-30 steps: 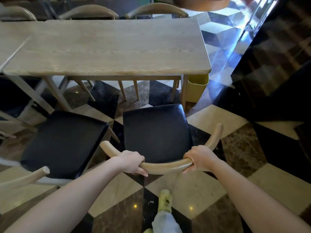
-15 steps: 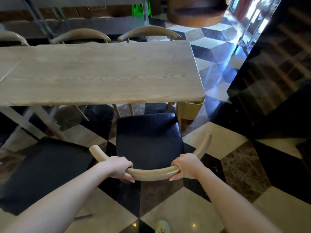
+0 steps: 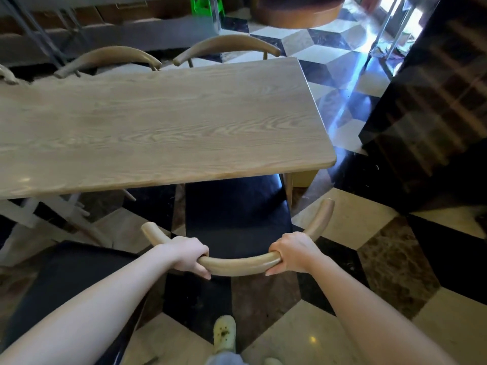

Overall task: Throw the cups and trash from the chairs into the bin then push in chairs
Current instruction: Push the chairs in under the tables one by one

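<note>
A chair with a black seat (image 3: pixel 237 206) and a curved wooden backrest (image 3: pixel 238 267) stands in front of me, its seat front tucked under the light wooden table (image 3: pixel 158 127). My left hand (image 3: pixel 188 255) grips the backrest left of its middle. My right hand (image 3: pixel 293 251) grips it right of the middle. A yellow bin (image 3: pixel 304 178) shows only as a sliver under the table's right corner. No cups or trash are in view.
A second black-seated chair (image 3: pixel 68 291) stands pulled out at the lower left. Two more curved chair backs (image 3: pixel 226 46) sit at the table's far side. A dark glossy counter (image 3: pixel 434 114) rises on the right. My shoe (image 3: pixel 224 333) rests on the checkered floor.
The chair has slid forward with both hands on its backrest, so more of its seat now lies under the table. The yellow bin is now mostly hidden behind the tabletop.
</note>
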The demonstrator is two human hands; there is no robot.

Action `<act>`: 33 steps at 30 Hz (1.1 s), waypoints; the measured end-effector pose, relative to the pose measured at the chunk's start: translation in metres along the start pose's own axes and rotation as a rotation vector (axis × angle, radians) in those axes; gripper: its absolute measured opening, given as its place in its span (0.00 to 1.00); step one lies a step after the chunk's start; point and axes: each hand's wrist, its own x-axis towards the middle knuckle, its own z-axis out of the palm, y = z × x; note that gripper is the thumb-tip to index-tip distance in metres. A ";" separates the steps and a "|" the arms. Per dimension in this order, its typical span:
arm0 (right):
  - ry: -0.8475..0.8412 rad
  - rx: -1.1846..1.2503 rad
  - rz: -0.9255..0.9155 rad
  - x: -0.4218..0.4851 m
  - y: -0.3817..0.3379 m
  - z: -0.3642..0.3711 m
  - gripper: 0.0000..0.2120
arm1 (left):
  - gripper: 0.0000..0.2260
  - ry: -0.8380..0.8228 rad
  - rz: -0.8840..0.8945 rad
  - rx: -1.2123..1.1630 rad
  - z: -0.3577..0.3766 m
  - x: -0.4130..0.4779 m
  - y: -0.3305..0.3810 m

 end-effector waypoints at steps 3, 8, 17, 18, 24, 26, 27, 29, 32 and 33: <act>0.016 0.012 0.032 0.019 -0.003 -0.008 0.25 | 0.25 0.007 0.027 0.040 -0.013 0.009 -0.022; 0.020 0.023 0.078 0.045 -0.007 -0.019 0.24 | 0.26 0.003 0.064 0.075 -0.028 0.025 -0.053; 0.008 -0.004 0.089 0.062 -0.004 -0.027 0.25 | 0.27 0.032 0.161 0.146 -0.032 0.046 -0.075; 0.001 0.001 0.088 0.062 -0.003 -0.028 0.25 | 0.27 0.049 0.173 0.156 -0.030 0.047 -0.076; -0.044 -0.007 0.107 0.063 -0.005 -0.030 0.27 | 0.24 0.164 0.249 0.179 -0.015 0.052 -0.086; -0.057 -0.018 0.124 0.062 -0.006 -0.031 0.27 | 0.23 0.178 0.269 0.130 -0.009 0.054 -0.089; -0.060 -0.024 0.130 0.063 -0.006 -0.030 0.27 | 0.23 0.179 0.274 0.101 -0.007 0.055 -0.091; -0.061 -0.032 0.142 0.065 -0.010 -0.029 0.27 | 0.22 0.171 0.283 0.065 -0.005 0.055 -0.095; -0.053 -0.043 0.164 0.068 -0.017 -0.026 0.27 | 0.23 0.146 0.276 0.024 -0.001 0.055 -0.100; -0.049 -0.047 0.170 0.068 -0.018 -0.024 0.27 | 0.22 0.141 0.279 0.012 -0.001 0.055 -0.101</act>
